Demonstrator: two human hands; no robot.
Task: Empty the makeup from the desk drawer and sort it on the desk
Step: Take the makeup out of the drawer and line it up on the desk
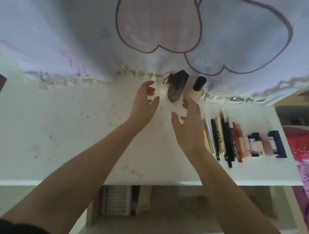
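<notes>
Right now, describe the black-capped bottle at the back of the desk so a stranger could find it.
Follow the white desk to its back edge under the heart-printed curtain. Beyond the open right hand stands a pale cream bottle with a round black cap; its left neighbour is smoky grey and angular.

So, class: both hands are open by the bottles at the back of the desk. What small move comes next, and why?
Probably the right hand drops to the open drawer for the next item: both hands are empty, and the palette still lies there.
</notes>
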